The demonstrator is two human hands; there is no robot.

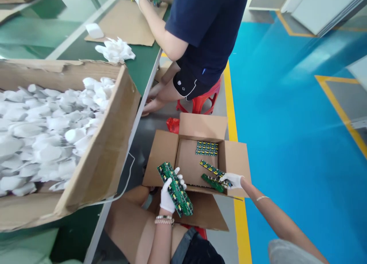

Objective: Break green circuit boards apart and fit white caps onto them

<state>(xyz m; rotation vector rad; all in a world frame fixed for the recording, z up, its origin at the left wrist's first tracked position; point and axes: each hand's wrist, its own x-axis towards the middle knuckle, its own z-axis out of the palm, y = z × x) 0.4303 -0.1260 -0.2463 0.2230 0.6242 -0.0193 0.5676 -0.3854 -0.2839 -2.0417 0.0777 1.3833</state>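
White gloves cover both hands. A stack of green circuit boards (175, 189) is gripped in my left hand (169, 195), held over the near left side of an open cardboard box (190, 157). Inside the box's right part, my right hand (231, 180) has its fingers closed on a green board strip with yellow parts (211, 167). Another green board (212, 183) lies tilted just beside those fingers. Toward the far side of the box, a flat panel of boards (207, 148) rests on the cardboard bottom.
A large carton (114, 141) of white pieces (48, 138) stands on the green table (140, 65) at left. A person (209, 31) sits ahead on a red stool (200, 101). Blue floor (281, 141) lies to the right.
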